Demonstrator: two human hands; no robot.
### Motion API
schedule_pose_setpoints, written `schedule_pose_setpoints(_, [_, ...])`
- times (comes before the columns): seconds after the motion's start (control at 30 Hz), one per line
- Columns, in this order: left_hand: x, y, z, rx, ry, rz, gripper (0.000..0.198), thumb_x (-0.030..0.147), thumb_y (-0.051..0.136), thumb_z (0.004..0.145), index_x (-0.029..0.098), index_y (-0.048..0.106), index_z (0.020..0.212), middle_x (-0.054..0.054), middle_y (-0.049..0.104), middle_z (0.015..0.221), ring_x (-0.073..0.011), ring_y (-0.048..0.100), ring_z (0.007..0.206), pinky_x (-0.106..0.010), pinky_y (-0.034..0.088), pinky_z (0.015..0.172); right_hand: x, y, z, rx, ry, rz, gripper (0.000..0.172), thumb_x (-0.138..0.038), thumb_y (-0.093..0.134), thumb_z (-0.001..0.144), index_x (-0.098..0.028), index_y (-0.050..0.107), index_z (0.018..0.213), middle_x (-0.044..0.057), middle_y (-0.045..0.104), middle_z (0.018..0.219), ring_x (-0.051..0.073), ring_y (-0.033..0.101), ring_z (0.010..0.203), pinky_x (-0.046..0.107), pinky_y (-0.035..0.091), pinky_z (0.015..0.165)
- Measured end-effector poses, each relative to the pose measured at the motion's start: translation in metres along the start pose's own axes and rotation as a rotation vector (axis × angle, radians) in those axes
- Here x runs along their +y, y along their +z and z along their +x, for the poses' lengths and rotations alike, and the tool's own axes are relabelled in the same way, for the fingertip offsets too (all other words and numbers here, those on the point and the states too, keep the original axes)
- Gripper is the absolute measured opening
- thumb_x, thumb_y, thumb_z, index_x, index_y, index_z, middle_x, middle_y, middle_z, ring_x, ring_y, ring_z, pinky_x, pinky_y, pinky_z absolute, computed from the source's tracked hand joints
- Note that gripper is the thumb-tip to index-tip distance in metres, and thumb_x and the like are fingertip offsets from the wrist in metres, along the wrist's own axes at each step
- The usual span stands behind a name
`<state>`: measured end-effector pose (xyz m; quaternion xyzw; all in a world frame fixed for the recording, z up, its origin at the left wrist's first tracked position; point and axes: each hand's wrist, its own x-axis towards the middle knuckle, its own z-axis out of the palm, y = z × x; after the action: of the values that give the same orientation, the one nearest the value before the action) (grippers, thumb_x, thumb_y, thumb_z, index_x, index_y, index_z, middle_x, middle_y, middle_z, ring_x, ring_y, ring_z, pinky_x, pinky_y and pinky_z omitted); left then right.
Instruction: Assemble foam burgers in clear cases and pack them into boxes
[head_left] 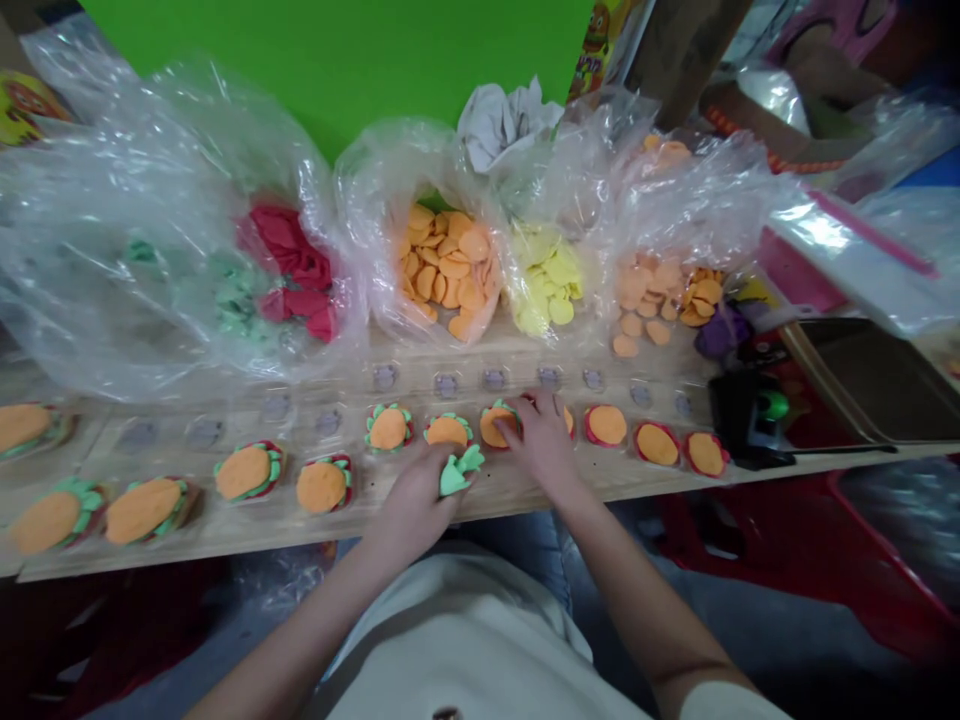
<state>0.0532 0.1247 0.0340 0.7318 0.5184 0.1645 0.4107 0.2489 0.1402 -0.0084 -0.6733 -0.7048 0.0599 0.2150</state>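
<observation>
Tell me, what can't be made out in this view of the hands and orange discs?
Head view:
Under the right hand: its fingers cover part of an orange disc.
In the left hand: the palm hides part of a green frilled piece.
Green pieces: blurred by a clear plastic bag.
Printed packet: cut off by the top edge.

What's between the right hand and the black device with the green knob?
Head view: three orange discs on red rims lie in a row between the right hand and the black device.
</observation>
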Motion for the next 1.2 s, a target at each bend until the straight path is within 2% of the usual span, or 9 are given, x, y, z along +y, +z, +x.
schedule_pose_setpoints(0.1, [0.002, 0.008, 0.000, -0.066, 0.008, -0.011, 0.020, 0.025, 0.046, 0.081, 0.017, 0.054, 0.097, -0.008, 0.061, 0.097, -0.0219, 0.055, 0.091, -0.034, 0.042, 0.080, -0.003, 0.000, -0.002, -0.011, 0.021, 0.063, 0.019, -0.031, 0.059, 0.078, -0.019, 0.060, 0.092, 0.008, 0.054, 0.096, 0.023, 0.047, 0.094, 0.037, 0.041, 0.083])
schedule_pose_setpoints(0.23, [0.001, 0.013, 0.002, -0.078, 0.006, -0.011, 0.023, 0.018, 0.044, 0.079, 0.018, 0.053, 0.100, -0.008, 0.060, 0.101, -0.0220, 0.054, 0.096, -0.035, 0.042, 0.083, 0.001, 0.004, -0.002, -0.087, 0.057, 0.181, 0.012, -0.029, 0.057, 0.078, -0.019, 0.057, 0.084, 0.005, 0.057, 0.082, 0.020, 0.051, 0.083, 0.033, 0.043, 0.073])
schedule_pose_setpoints(0.37, [-0.002, 0.013, -0.001, -0.041, 0.019, -0.013, 0.018, 0.020, 0.045, 0.080, 0.018, 0.052, 0.096, -0.007, 0.061, 0.096, -0.0216, 0.056, 0.091, -0.034, 0.043, 0.079, -0.001, -0.001, -0.002, -0.115, 0.065, 0.291, 0.010, -0.027, 0.058, 0.078, -0.019, 0.059, 0.083, 0.003, 0.060, 0.080, 0.018, 0.054, 0.079, 0.031, 0.044, 0.071])
schedule_pose_setpoints(0.5, [-0.005, 0.011, -0.005, -0.022, 0.028, -0.009, 0.017, 0.025, 0.045, 0.082, 0.017, 0.052, 0.095, -0.007, 0.062, 0.094, -0.0218, 0.057, 0.088, -0.034, 0.044, 0.077, -0.004, -0.007, -0.003, -0.203, 0.162, 0.495, 0.013, -0.030, 0.056, 0.079, -0.019, 0.059, 0.085, 0.000, 0.061, 0.076, 0.013, 0.055, 0.067, 0.025, 0.044, 0.060])
schedule_pose_setpoints(0.63, [-0.005, 0.015, -0.009, -0.083, 0.112, -0.012, 0.028, 0.014, 0.044, 0.078, 0.019, 0.052, 0.105, -0.008, 0.058, 0.114, -0.0211, 0.052, 0.107, -0.034, 0.041, 0.090, 0.001, -0.007, -0.007, -0.128, 0.122, 0.276, 0.015, -0.028, 0.056, 0.080, -0.018, 0.060, 0.092, 0.003, 0.061, 0.083, 0.017, 0.055, 0.078, 0.030, 0.045, 0.071])
schedule_pose_setpoints(0.8, [-0.001, 0.028, -0.016, -0.179, 0.181, 0.097, 0.032, 0.005, 0.043, 0.073, 0.020, 0.052, 0.101, -0.008, 0.038, 0.138, -0.0196, 0.035, 0.128, -0.034, 0.036, 0.101, 0.000, -0.014, -0.019, -0.021, -0.005, 0.018, 0.028, -0.032, 0.047, 0.086, -0.019, 0.058, 0.109, 0.010, 0.056, 0.104, 0.023, 0.049, 0.101, 0.038, 0.042, 0.086])
schedule_pose_setpoints(0.97, [0.000, 0.037, -0.016, -0.264, 0.154, 0.218, 0.030, 0.007, 0.044, 0.072, 0.020, 0.050, 0.099, -0.007, 0.021, 0.148, -0.0226, 0.037, 0.127, -0.036, 0.042, 0.094, -0.005, -0.011, -0.028, -0.061, -0.110, -0.110, 0.038, -0.038, 0.050, 0.085, -0.020, 0.054, 0.117, 0.012, 0.039, 0.134, 0.029, 0.031, 0.124, 0.046, 0.033, 0.098])
schedule_pose_setpoints(1.1, [0.002, 0.034, -0.014, -0.274, 0.135, 0.304, 0.028, 0.008, 0.045, 0.072, 0.020, 0.050, 0.097, -0.006, 0.018, 0.149, -0.0229, 0.046, 0.120, -0.035, 0.047, 0.088, 0.002, -0.009, -0.032, -0.007, -0.072, -0.127, 0.037, -0.037, 0.046, 0.086, -0.020, 0.054, 0.118, 0.010, 0.038, 0.136, 0.028, 0.027, 0.128, 0.046, 0.031, 0.100])
schedule_pose_setpoints(1.2, [0.005, 0.030, -0.011, -0.224, 0.148, 0.316, 0.034, 0.007, 0.045, 0.072, 0.021, 0.048, 0.102, -0.006, 0.018, 0.148, -0.0217, 0.041, 0.123, -0.034, 0.044, 0.093, 0.007, -0.009, -0.038, 0.028, -0.044, -0.175, 0.036, -0.034, 0.041, 0.089, -0.021, 0.052, 0.121, 0.009, 0.039, 0.136, 0.029, 0.024, 0.130, 0.048, 0.029, 0.100])
